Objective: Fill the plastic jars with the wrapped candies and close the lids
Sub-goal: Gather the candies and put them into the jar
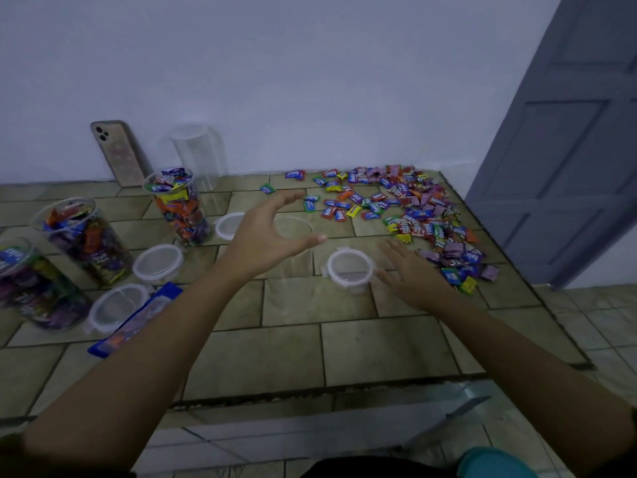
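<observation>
My left hand (269, 236) hangs at centre frame, fingers and thumb spread in a wide curve round the rim of an empty clear jar (296, 227); I cannot tell whether they touch it. My right hand (413, 274) lies flat and relaxed, fingertips just beside a lid (350, 267). Loose candies (413, 208) lie heaped at upper right. Three filled jars (86, 236) stand uncapped at left.

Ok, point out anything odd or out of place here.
The phone leans against the wall behind the filled jars, unrelated to the job. Candies lie strewn up to the table's right edge; some might fall.
</observation>
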